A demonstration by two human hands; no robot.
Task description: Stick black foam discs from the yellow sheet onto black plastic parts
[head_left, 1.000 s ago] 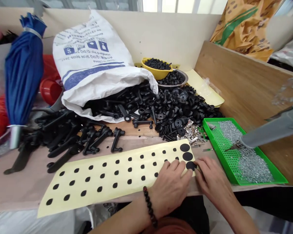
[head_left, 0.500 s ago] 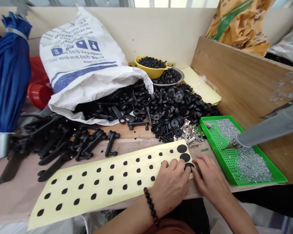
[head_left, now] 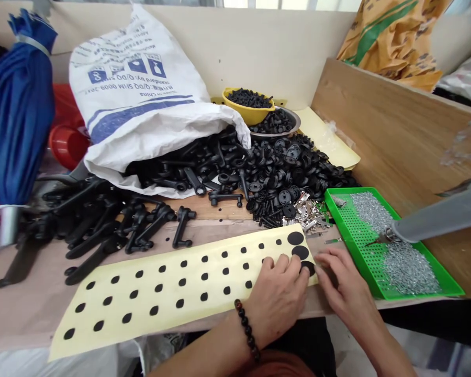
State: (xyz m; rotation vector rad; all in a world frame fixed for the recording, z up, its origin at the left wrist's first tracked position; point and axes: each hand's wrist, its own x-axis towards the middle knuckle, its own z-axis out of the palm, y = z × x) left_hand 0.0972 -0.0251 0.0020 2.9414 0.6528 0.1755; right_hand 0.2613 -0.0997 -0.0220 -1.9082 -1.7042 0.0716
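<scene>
The right hand has eased slightly off the black disc, its grip open, while the left hand, also unclenched, presses the yellow sheet flat, holding it steady.

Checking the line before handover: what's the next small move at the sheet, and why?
Probably peel the large black disc off the yellow backing sheet with the right hand: its fingertips sit right beside the disc's edge, while the left hand rests on the sheet, likely steadying it.
</scene>
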